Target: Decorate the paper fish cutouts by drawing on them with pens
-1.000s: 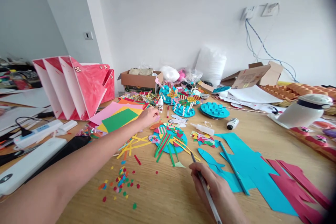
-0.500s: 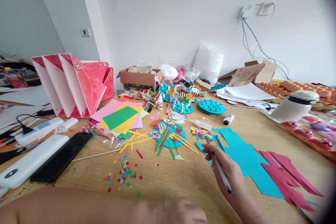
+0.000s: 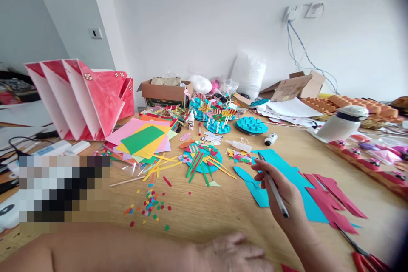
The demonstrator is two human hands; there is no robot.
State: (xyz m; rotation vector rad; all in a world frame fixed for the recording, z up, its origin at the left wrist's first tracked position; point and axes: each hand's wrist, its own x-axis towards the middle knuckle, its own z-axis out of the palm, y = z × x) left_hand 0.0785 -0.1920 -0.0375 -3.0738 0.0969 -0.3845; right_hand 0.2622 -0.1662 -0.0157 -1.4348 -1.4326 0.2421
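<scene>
My right hand is closed round a grey pencil, its tip pointing away from me, and hovers over a cut sheet of blue paper. My left hand lies low at the bottom edge of the view, palm down on the wooden table, blurred; the fingers look stretched out with nothing in them. Ahead of both hands lies a round blue paper piece covered with coloured strips.
Coloured paper sheets, confetti bits, glue bottles, blue plates, red paper scraps, a red-and-white folded card stand, cardboard boxes and a white appliance crowd the table. A pixelated patch covers things at left.
My left arm has pulled back from the far paper pieces to the near table edge. My right hand has shifted right and up with the pencil, over the blue paper.
</scene>
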